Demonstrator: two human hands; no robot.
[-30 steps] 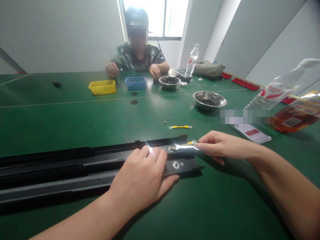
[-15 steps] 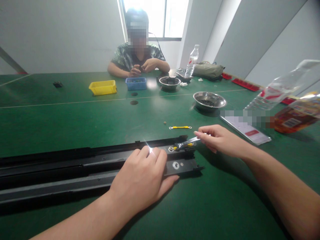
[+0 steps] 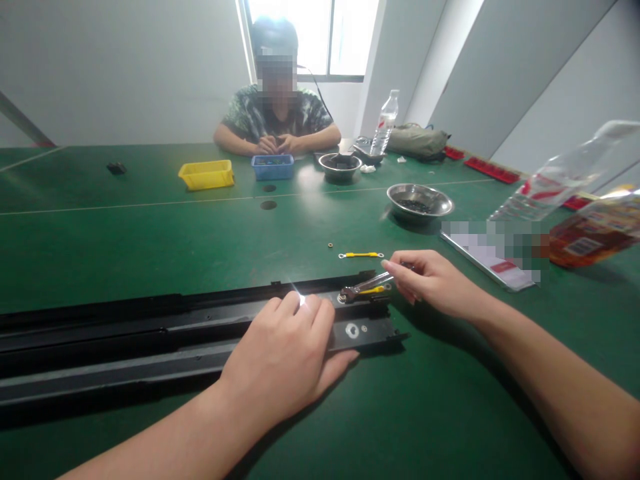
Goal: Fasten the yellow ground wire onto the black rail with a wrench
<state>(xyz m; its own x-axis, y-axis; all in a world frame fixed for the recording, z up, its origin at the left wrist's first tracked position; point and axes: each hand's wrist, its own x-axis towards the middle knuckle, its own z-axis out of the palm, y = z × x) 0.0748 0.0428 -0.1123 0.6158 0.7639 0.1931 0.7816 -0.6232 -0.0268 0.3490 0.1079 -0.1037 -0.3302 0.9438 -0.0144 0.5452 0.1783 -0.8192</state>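
Presently the left hand (image 3: 290,340) lies across the black rails (image 3: 135,363), near their right-hand end, with its fingers bent over the top and its thumb stretched along the near side. Its fingertips are hidden, so whether it grips or merely presses cannot be told. The right hand (image 3: 417,273), just off the right end of the black rails, is closed around a shiny wrench (image 3: 367,283), thumb and fingers pinching the handle. The wrench slants down toward the left, its head over the far one of the black rails, at a pale ring (image 3: 341,299) there. A yellow lead (image 3: 375,290) runs close beside the wrench, over the right end of the same rail. On the near one of the black rails, a white ring mark (image 3: 352,331) shows beside the left hand.

Just beyond the black rails, a second yellow lead (image 3: 361,255) with a metal eyelet at each end lies on the green surface (image 3: 200,243), and a tiny ring-shaped part (image 3: 331,245) sits near it. Farther beyond the black rails stand a steel bowl (image 3: 440,200) of small dark pieces, a yellow bin (image 3: 206,180) and a blue bin (image 3: 273,173). Across the surface from the black rails, another person (image 3: 277,120) sits with both hands together behind the blue bin.
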